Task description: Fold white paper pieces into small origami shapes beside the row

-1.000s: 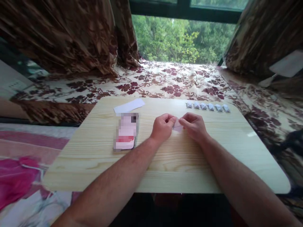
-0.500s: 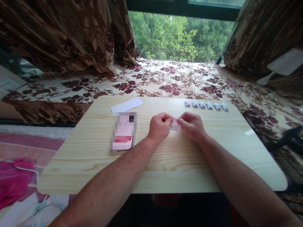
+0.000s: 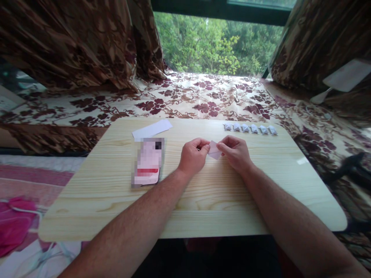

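Observation:
A small white piece of paper (image 3: 214, 150) with a crease across it is held up between my two hands above the table. My left hand (image 3: 194, 155) pinches its left edge between thumb and curled fingers. On the other side, my right hand (image 3: 235, 152) grips the paper's right edge in the same way. Several small folded white paper shapes (image 3: 254, 129) stand in a row near the table's far right edge. At the far left lies a flat strip of white paper (image 3: 152, 128).
A phone (image 3: 148, 162), partly blurred out, lies on the wooden table (image 3: 87, 193) left of my hands. Floral cloth (image 3: 205, 96) covers the ledge behind, below a window. A white lamp (image 3: 346, 75) stands at the right, and pink fabric (image 3: 17, 224) lies at the lower left.
More of the paper's face shows between my fingers now. Both hands keep their pinch, and the whole view has shifted slightly.

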Tool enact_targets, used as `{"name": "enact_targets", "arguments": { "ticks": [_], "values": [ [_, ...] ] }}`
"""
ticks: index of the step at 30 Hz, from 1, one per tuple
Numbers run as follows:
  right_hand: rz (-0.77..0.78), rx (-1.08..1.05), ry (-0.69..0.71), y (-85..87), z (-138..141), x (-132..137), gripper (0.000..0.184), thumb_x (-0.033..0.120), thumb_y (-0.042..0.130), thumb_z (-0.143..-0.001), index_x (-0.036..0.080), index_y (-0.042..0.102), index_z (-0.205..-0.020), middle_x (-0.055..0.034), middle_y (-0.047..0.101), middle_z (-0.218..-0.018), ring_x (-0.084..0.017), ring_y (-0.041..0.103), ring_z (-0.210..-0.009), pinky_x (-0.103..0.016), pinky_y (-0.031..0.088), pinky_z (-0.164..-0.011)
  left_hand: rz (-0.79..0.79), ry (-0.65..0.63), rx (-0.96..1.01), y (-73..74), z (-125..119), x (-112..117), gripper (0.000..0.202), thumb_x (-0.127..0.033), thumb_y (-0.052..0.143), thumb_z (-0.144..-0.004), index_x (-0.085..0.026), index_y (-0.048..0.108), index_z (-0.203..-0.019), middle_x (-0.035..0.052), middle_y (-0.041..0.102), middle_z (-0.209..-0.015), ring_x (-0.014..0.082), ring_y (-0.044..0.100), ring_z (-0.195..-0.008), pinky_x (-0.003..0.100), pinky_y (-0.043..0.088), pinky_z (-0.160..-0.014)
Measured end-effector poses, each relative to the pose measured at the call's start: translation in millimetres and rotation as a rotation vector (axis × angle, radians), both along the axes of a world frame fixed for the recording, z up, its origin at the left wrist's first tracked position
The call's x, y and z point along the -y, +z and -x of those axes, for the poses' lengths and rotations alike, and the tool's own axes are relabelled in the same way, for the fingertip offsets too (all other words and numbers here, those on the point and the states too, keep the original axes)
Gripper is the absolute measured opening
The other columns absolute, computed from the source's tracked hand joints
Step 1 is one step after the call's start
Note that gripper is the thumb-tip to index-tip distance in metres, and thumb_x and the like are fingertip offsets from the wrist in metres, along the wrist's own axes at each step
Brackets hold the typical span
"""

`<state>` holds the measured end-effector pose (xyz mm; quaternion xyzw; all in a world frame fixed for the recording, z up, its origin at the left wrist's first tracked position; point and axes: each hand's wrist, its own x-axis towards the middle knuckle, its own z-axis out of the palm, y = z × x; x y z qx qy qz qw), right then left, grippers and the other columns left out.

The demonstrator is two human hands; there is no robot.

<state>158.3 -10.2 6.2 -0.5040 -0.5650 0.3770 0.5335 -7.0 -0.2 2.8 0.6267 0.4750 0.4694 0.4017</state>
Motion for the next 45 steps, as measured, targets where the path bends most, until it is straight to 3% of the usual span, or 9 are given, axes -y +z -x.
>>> {"name": "enact_targets", "arguments": {
  "ticks": [19,32,37,45],
  "values": [
    [0.009,0.046,-0.017,2.1,1.5,2.6,0.022,0.032,0.07,-0.077,0.017,0.061,-0.064,0.0025,0.056,-0.054,-0.01,0.046,-0.049,-0.024,0.034,-0.048,0.027,0.018,0.051,-3.5,0.4,-2.2,0.017,-0.021,0.062,-0.076,-0.015,0.075,-0.084,0.0024,0.072,-0.075,0.0146,0.062,-0.067,0.026,0.047,-0.064],
    [0.019,0.098,0.027,3.4,2.6,1.4,0.017,0.026,0.067,-0.075,0.017,0.059,-0.064,0.0036,0.054,-0.055,-0.009,0.044,-0.051,-0.024,0.031,-0.049,-0.022,0.063,0.007,3.7,-1.1,3.4,0.019,-0.025,0.06,-0.078,-0.016,0.075,-0.086,0.0013,0.071,-0.073,0.0133,0.058,-0.063,0.025,0.045,-0.06],
    [0.013,0.036,0.032,2.2,4.4,2.0,0.013,0.029,0.069,-0.075,0.017,0.063,-0.071,0.0021,0.059,-0.061,-0.01,0.049,-0.055,-0.024,0.036,-0.052,-0.029,0.018,-0.008,1.2,-2.0,2.9,0.02,-0.027,0.06,-0.079,-0.017,0.076,-0.085,0.0015,0.07,-0.071,0.0128,0.057,-0.061,0.024,0.043,-0.058],
    [0.024,0.059,0.019,4.6,3.4,2.5,0.012,0.026,0.068,-0.074,0.018,0.061,-0.069,0.0028,0.057,-0.06,-0.01,0.046,-0.054,-0.025,0.034,-0.051,-0.035,-0.021,-0.055,-0.3,-2.6,3.4,0.018,-0.028,0.06,-0.08,-0.017,0.074,-0.085,0.0006,0.068,-0.07,0.0118,0.055,-0.06,0.024,0.044,-0.059]
  ]
}}
